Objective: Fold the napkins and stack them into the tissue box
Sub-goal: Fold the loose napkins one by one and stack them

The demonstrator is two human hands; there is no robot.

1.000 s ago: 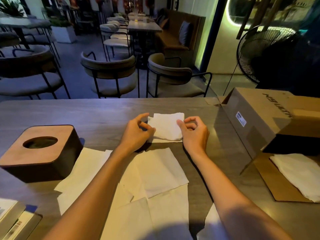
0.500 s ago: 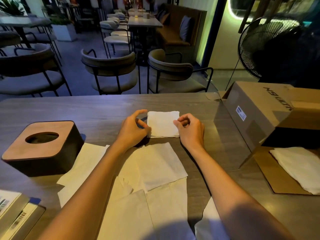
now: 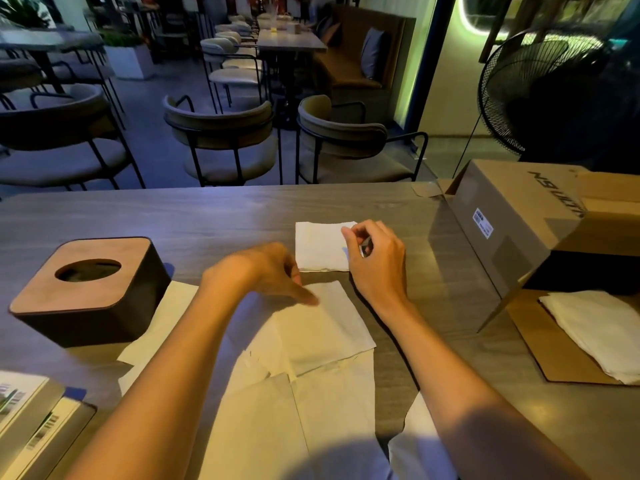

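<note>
A small folded white napkin (image 3: 320,245) lies flat on the grey wooden table (image 3: 207,216). My right hand (image 3: 377,261) has curled fingers at the napkin's right edge and pinches its top right corner. My left hand (image 3: 263,271) is off that napkin, blurred, with fingers loosely curled and one fingertip touching the top edge of an unfolded napkin (image 3: 329,327) just below. Several more unfolded napkins (image 3: 294,420) overlap toward me. The tissue box (image 3: 93,289), dark with a wooden lid and an oval hole, stands at the left.
A large open cardboard box (image 3: 512,220) lies at the right, with a pile of white napkins (image 3: 595,327) on its flap. A flat package (image 3: 27,417) sits at the near left corner. Chairs (image 3: 221,133) stand past the table's far edge, and a black fan (image 3: 540,95) at the far right.
My left hand has let go of the folded napkin's left edge and moved down to the unfolded napkin. My right hand stays at the folded napkin's right edge.
</note>
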